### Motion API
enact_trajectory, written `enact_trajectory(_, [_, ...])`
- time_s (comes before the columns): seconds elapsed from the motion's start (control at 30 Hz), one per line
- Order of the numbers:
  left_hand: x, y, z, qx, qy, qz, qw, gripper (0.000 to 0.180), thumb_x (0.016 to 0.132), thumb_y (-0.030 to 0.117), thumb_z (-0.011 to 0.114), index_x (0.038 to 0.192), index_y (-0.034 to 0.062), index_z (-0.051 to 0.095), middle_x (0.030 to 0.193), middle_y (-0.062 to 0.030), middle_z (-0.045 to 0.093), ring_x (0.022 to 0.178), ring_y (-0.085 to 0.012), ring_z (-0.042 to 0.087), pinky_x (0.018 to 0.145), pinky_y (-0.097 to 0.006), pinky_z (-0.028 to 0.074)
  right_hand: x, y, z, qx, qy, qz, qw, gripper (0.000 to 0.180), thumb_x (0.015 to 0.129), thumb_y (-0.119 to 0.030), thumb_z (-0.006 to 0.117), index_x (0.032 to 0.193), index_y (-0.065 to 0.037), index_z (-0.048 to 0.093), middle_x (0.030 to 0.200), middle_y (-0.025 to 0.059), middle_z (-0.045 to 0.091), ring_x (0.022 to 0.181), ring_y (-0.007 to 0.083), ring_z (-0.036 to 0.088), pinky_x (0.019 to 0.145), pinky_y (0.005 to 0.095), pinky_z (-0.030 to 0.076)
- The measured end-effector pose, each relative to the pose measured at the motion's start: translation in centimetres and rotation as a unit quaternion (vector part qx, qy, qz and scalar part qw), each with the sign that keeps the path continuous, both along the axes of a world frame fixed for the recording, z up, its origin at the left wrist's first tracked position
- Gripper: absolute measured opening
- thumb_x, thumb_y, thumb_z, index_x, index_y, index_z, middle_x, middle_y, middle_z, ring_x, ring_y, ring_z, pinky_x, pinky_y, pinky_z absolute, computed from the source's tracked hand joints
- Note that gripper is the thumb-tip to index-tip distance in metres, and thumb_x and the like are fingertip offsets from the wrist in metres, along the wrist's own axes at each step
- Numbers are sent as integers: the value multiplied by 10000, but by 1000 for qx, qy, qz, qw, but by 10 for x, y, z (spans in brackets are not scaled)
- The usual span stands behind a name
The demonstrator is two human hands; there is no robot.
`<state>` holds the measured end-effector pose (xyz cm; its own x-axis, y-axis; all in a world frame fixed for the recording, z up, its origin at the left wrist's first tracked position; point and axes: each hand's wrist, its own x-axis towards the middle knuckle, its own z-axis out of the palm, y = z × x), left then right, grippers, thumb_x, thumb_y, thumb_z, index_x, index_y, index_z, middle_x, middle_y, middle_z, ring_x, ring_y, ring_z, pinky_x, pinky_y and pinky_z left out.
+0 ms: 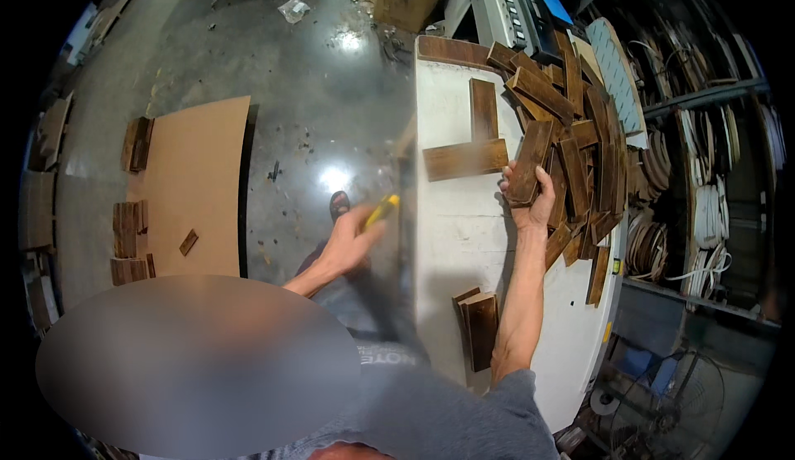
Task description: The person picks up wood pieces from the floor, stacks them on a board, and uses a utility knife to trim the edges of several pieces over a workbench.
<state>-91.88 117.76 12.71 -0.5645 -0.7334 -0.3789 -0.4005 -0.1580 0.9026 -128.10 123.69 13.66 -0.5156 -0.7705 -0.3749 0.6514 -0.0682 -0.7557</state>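
Left hand [352, 240] closed around a yellow tool [383, 210], motion-blurred, just off the left edge of the white table [455, 232]. Right hand [534, 202] grasps a brown wood block [531, 158] over the table, at the near side of the wood heap [542, 93] that lines the right edge. Crosswise board [465, 160] lies near the left edge. Small block stack [482, 332] sits toward the near end.

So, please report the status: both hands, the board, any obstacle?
Left hand gripping yellow tool, over the floor side. Right hand holding brown board. Loose board pile crowding right hand, possible obstacle.
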Motion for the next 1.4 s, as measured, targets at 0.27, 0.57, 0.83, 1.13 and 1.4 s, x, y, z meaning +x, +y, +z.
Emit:
enact_trajectory(0.27, [-64,-33,-19,-117,62,39,990,485,930,250,657,1296,-58,579,1033,-120,670,960,-174,609,832,-332,491,15,26,0,-235,-169,53,956,701,1035,-488,412,1458,69,363,1224,193,549,968,261,579,761,356,522])
enact_trajectory(0.57, [-78,28,46,-53,149,-23,987,451,909,236,725,1237,-33,571,1046,-67,638,933,-123,594,795,-283,489,99,81,48,-173,-139,-140,965,539,1065,-404,418,1402,16,444,1347,193,557,1239,312,558,1067,469,464])
enact_trajectory(0.83, [-44,66,63,-134,130,-13,982,458,825,111,809,1186,-30,566,1012,-79,663,960,-153,636,818,-311,533,214,80,35,-18,-189,-139,972,477,960,-409,652,1246,-37,571,1178,88,611,1125,229,569,963,392,445])
enact_trajectory(1.13, [-27,54,29,121,46,158,979,217,821,165,736,905,-17,654,725,-51,629,607,-147,572,533,-301,464,218,132,10,146,193,106,964,566,869,-335,765,1231,53,568,1056,145,646,988,308,626,925,413,507])
enact_trajectory(1.4, [-14,41,11,358,133,206,901,157,874,126,657,903,-16,597,676,-83,583,481,-137,513,414,-254,446,190,125,44,120,763,156,616,673,655,-166,868,1245,-46,566,1201,172,539,1201,389,469,986,515,379])
